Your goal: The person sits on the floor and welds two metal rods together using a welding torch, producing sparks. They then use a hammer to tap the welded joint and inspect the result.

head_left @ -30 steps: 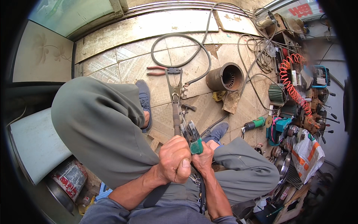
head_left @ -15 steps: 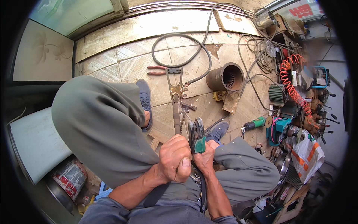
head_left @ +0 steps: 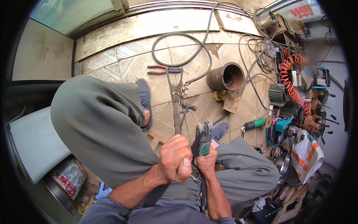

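My left hand is closed in a fist, thumb on top, in front of my lap. A forked metal tool with a long dark handle runs up to this fist; whether it is in the grip I cannot tell. Beside it, my right hand is wrapped round the green body of a black-and-green tool with two blunt jaws, which point away from me. A thin rod shows just beyond the jaws. Red-handled pliers and a small hammer are by the forked tool on the floor.
A rusty metal cylinder lies on the tiles beyond my right foot. Looped black cable crosses the floor. On the right are a green angle grinder, an orange coiled hose and cluttered parts. A battered red-and-grey container stands at left.
The black-and-green tool in my right hand has shifted slightly right and turned, so less of its green side shows. My left fist has stayed in place.
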`<state>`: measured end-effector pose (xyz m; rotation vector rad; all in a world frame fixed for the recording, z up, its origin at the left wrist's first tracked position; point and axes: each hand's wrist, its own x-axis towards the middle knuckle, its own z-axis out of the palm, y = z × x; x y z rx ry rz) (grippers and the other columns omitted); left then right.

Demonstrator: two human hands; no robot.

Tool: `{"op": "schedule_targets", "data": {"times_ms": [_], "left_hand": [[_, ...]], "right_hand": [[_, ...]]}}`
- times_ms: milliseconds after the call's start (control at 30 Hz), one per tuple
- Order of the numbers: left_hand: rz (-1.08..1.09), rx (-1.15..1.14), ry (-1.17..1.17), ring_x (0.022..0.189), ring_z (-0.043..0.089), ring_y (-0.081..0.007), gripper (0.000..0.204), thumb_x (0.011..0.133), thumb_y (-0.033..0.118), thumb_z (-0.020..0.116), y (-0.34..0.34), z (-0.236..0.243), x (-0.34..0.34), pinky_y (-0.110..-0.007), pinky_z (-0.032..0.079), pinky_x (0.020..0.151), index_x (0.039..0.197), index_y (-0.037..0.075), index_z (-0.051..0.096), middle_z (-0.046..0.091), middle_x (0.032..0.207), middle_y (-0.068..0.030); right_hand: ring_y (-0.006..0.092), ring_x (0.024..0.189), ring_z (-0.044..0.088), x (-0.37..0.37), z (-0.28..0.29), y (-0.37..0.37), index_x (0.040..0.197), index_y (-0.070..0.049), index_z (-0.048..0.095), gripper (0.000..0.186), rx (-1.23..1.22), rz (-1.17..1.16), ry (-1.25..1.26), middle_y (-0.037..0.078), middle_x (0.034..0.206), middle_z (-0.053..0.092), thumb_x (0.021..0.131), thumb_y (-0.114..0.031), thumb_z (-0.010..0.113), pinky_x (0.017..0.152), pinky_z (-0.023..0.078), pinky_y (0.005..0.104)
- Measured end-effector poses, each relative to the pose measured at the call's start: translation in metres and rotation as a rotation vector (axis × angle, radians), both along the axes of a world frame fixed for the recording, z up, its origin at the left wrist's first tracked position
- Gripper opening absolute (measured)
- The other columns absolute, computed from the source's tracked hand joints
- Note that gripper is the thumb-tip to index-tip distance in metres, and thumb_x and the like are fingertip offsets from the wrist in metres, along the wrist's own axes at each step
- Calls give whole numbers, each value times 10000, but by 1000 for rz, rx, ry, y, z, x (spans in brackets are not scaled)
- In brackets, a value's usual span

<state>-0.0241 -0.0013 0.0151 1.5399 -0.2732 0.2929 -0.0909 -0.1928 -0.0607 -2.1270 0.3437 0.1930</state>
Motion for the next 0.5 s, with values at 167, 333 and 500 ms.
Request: {"op": "schedule_targets", "data": {"times_ms": [167,333,500], "left_hand": [[1,2,2,546,438,-275,193,813,125,534,-2,0,1,-407,371,546,647,46,475,433,638,-101],[-3,5,-3,545,433,-277,203,822,131,534,-1,-1,0,-412,366,544,649,45,470,428,641,-103],[-5,0,1,551,438,-283,215,830,141,536,-2,-2,-1,-414,371,547,652,41,472,429,644,-107]], "right_hand": [[141,574,572,6,12,9,793,-23,636,81,-4,41,50,102,631,614,793,-27,716,572,486,336],[166,577,605,8,12,10,793,-21,625,78,-41,69,77,113,636,618,773,9,694,575,496,345],[177,589,625,8,10,9,789,-19,616,76,-37,89,81,123,645,621,768,26,673,578,500,356]]}}
